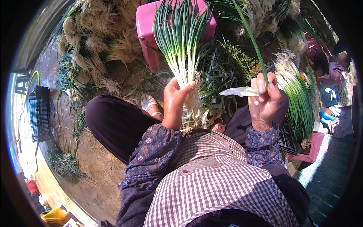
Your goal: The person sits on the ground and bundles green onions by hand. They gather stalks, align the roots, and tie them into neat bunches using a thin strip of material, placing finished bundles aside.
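Observation:
My left hand (176,102) grips a bunch of spring onions (181,48) just above the roots. Their white stems fan upward into green leaves, which overlap a pink plastic stool (146,25). Pale roots (193,99) hang below my fingers. My right hand (263,99) pinches a single long green leaf (252,34) that reaches past the top of the view. From the same fingers a pale, thin strip of peeled onion skin (238,92) sticks out to the left.
Piles of unpeeled spring onions (96,42) lie at the upper left. Leaf trimmings (224,62) cover the ground ahead. At right, a large bundle of spring onions (296,99) rests on a black crate (287,139) beside a pink stool (313,147). Another person (336,69) sits beyond.

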`<action>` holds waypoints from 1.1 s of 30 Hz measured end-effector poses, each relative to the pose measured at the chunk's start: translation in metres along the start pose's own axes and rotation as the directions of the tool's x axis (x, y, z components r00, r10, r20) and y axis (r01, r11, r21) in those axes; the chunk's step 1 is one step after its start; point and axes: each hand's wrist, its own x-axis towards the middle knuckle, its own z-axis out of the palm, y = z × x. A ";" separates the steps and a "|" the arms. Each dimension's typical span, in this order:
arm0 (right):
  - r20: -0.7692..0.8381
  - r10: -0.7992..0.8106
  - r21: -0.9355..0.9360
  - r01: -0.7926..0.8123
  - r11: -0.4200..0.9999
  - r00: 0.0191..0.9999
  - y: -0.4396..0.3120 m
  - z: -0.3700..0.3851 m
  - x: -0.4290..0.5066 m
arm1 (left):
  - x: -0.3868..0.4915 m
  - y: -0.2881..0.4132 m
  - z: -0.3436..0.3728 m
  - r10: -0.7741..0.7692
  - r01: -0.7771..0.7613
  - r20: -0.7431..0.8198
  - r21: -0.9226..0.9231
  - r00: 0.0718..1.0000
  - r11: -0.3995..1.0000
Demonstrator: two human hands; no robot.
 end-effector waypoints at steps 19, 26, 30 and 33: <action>0.059 0.582 0.232 -0.578 0.782 0.811 0.179 -0.011 0.089 | -0.010 0.011 -0.005 0.030 -0.026 0.021 -0.169 0.999 0.985; -0.098 0.545 -0.417 -0.532 0.737 0.833 0.197 -0.057 0.075 | -0.010 0.009 -0.007 -0.001 -0.008 -0.095 -0.102 0.995 0.995; 0.062 0.704 -0.998 0.061 0.026 0.707 0.216 -0.106 0.029 | -0.010 0.014 -0.009 0.012 -0.021 -0.103 -0.091 0.995 0.996; 0.487 0.576 -0.510 0.749 -0.423 0.657 0.215 -0.129 -0.016 | -0.010 0.014 -0.011 0.012 -0.022 -0.092 -0.113 0.996 0.993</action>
